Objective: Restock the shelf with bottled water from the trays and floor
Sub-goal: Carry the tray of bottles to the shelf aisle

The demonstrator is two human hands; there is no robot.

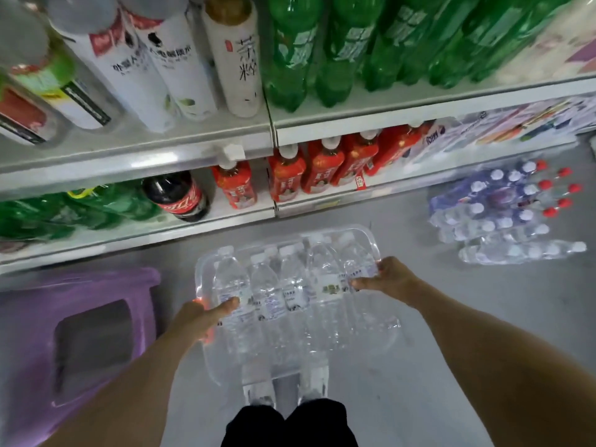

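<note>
I hold a clear plastic tray [361, 233] above the floor, in front of the shelf. Several water bottles [267, 285] with white caps lie in it. My left hand [206, 314] grips the tray's left edge, thumb over a bottle. My right hand [387, 279] grips its right edge. More shrink-wrapped packs of bottled water [503, 214] lie on the floor at the right, some with red caps. The bottom shelf [245, 217] just beyond the tray has a gap between a cola bottle [180, 195] and red tea bottles [287, 175].
A purple plastic stool [80, 333] stands at my left on the grey floor. Green soda bottles [322, 50] and white tea bottles [180, 69] fill the upper shelf. My feet show below the tray.
</note>
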